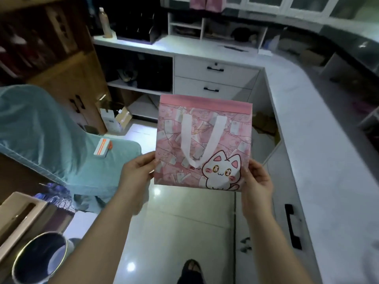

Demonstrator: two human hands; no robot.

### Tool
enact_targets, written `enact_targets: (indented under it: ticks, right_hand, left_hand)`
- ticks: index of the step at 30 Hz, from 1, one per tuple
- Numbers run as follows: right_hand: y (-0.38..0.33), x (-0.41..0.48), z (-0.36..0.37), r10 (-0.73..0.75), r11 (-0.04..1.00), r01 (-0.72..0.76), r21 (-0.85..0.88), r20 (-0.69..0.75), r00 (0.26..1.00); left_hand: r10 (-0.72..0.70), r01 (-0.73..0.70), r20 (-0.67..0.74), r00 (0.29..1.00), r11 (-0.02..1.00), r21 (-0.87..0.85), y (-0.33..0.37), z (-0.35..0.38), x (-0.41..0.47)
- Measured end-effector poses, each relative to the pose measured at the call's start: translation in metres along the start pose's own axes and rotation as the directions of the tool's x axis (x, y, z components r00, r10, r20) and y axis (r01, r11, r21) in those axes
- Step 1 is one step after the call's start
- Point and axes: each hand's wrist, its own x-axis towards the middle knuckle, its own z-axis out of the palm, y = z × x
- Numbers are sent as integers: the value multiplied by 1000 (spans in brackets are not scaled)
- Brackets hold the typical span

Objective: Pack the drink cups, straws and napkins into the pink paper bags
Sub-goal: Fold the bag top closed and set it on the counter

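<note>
Pink paper bag [231,128], flat, in pinching fingers [150,159] of left hand [137,171], right hand [257,179]; counter [307,119] beside

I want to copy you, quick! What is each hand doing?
Left hand: grips the pink paper bag, left edge.
Right hand: grips its right edge.

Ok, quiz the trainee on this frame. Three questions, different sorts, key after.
1. True or false: the pink paper bag is folded flat.
2. Multiple choice: what holds the bag up? A. one hand B. both hands C. neither hand
3. Fill in: the animal printed on the bag's lower corner is a ____.

Key: 1 true. 2 B: the left hand and the right hand each pinch a lower side edge. 3 cat.
</note>
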Motion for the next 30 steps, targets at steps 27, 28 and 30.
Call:
enact_targets:
  ticks: [27, 28, 30]
  right_hand:
    - [-197, 582, 271, -311, 950, 309, 41, 140, 940]
    - [-202, 600, 282, -319, 948, 315, 50, 153, 935]
    - [-206, 641, 301, -341, 940, 333, 77, 141, 930]
  left_hand:
    - [282, -278, 231, 931, 959, -48, 280, 280, 578]
    - [303, -299, 240, 922, 953, -55, 291, 289, 600]
    - [332, -319, 274, 903, 943, -89, 309, 310, 649]
